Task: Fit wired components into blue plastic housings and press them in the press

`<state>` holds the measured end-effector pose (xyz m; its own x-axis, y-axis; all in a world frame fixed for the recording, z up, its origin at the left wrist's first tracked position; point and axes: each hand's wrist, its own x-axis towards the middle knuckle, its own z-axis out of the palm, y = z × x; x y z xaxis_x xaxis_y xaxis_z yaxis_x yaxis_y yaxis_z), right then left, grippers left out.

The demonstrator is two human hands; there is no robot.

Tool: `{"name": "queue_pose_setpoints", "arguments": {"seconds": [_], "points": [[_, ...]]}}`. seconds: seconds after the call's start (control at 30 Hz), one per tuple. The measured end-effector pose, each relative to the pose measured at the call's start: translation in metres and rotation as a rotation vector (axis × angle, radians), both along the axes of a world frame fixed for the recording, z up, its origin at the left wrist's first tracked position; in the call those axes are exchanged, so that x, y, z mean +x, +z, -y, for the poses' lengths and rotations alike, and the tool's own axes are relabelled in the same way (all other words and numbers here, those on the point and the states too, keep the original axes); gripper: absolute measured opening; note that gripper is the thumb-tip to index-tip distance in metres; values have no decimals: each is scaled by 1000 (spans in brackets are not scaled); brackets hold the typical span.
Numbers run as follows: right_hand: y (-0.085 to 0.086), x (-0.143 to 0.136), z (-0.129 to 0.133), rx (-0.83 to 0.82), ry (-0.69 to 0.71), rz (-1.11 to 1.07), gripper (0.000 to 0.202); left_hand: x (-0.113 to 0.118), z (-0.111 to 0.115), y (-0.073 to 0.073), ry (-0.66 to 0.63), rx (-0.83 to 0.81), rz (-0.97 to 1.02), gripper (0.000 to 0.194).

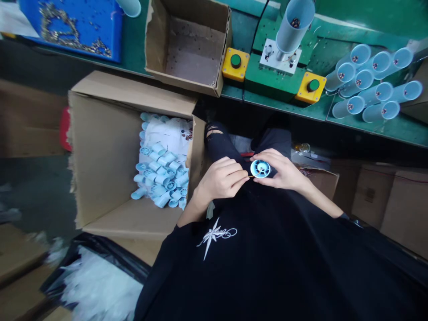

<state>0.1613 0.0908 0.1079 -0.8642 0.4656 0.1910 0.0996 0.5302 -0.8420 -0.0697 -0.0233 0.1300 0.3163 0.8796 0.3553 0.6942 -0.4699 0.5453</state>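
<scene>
Over my lap, my right hand (279, 171) grips a small light-blue plastic cylinder (255, 164) around its sides, its spoked end facing up. A thin yellow wire (253, 176) runs from the middle of that part to my left hand (224, 178), whose fingertips pinch it just left of the rim. To the left, a large cardboard box (110, 147) holds many similar light-blue parts (162, 171) heaped beside white plastic sheeting.
On the green bench stand a fixture (281, 62) bearing a tall blue tube (294, 26), two yellow button boxes (235, 64), a cardboard box (194, 49) and a blue tray (83, 26) of metal bits. Several blue tubes (374, 91) stand at right. A black bag (100, 276) lies lower left.
</scene>
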Motion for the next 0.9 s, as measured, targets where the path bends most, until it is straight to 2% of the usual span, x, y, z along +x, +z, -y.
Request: {"name": "queue_pose_setpoints", "arguments": {"seconds": [0.23, 0.37, 0.6, 0.73, 0.9], "points": [[-3, 1, 0, 4, -10, 7, 57, 1, -1, 2, -18, -41, 14, 18], [-4, 0, 0, 17, -6, 11, 57, 1, -3, -3, -15, -51, 9, 18], [-5, 1, 0, 42, 0, -11, 58, 1, -3, -8, 42, 50, 84, 12], [-5, 1, 0, 27, 1, 6, 59, 1, -4, -8, 18, -14, 40, 15], [-5, 1, 0, 23, -2, -3, 59, 0, -4, -7, 8, -19, 45, 15]]}}
